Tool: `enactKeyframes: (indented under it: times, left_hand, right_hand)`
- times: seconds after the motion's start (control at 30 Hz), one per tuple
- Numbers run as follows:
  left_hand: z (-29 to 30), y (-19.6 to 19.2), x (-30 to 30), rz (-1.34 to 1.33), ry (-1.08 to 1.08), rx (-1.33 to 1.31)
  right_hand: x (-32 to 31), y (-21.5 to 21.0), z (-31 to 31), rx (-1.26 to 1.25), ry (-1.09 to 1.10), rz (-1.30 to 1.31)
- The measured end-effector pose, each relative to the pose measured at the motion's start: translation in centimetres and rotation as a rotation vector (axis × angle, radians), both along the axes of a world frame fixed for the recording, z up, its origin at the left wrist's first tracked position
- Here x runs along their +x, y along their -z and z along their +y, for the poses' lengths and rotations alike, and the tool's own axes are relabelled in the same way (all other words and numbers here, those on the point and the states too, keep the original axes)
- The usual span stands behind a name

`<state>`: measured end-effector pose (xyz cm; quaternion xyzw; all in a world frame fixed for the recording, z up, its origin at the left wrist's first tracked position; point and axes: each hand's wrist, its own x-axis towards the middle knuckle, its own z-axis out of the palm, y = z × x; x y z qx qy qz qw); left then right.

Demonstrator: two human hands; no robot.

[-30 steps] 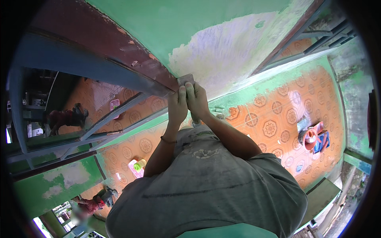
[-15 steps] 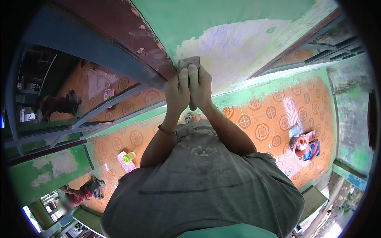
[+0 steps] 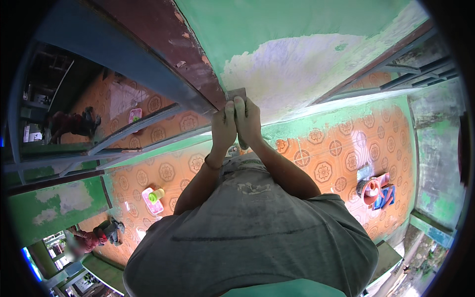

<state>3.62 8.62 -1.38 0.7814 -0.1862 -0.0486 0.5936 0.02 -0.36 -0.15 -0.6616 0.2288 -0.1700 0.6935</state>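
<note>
Both my hands are wrapped round one scraper (image 3: 236, 93), its flat grey blade pressed against the wall beside the brown wooden frame. My left hand (image 3: 225, 124) grips it from the left and my right hand (image 3: 249, 121) from the right, thumbs side by side pointing up at the blade. The lower end of the handle pokes out between my wrists. Right of the blade, the green wall (image 3: 297, 24) has a large pale patch (image 3: 292, 67) where the green coat is gone. Chips mark the edge of the brown frame (image 3: 170, 47).
Windows with blue-grey frames (image 3: 133, 126) flank the wall section. On the patterned orange tile floor (image 3: 316, 148) stand a pink tray (image 3: 151, 208) with a green-lidded container, and a bucket (image 3: 368, 192) beside a blue item (image 3: 385, 198). Another person (image 3: 94, 238) is at the far left.
My hands and the scraper have slid a little down the wall along the brown frame. My grip is the same.
</note>
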Motion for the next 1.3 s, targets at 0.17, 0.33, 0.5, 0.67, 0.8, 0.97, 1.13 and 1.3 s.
enactKeyframes:
  times: [0.17,0.33,0.5,0.67,0.8,0.97,1.13,1.3]
  left_hand:
    - [-0.3,1.8,0.0,-0.016,-0.004,-0.027]
    - [-0.9,4.6,0.0,0.115,0.024,-0.019]
    - [-1.4,7.0,-0.8,-0.033,-0.042,-0.111]
    - [-0.3,10.2,-0.1,0.165,-0.041,0.025]
    - [0.1,14.6,-0.9,0.555,0.018,0.100]
    - [-0.8,12.7,-0.9,0.277,-0.030,0.249]
    - [-2.0,2.7,-1.1,0.265,0.028,0.035]
    - [-2.8,1.8,-1.6,0.319,0.095,-0.021]
  right_hand:
    - [-0.3,2.5,-0.1,-0.012,0.025,-0.116]
    - [0.4,6.3,-0.6,-0.070,-0.001,-0.096]
    - [0.2,8.1,-0.7,-0.192,0.030,-0.082]
    - [-0.1,9.9,-1.0,-0.203,-0.025,-0.033]
    - [-1.4,13.2,-0.9,-0.055,-0.091,0.281]
    - [-1.6,11.7,-0.9,-0.129,-0.060,0.198]
    - [-1.9,2.3,-2.4,-0.138,-0.023,0.091]
    - [-2.8,1.3,-2.8,-0.131,0.033,0.002]
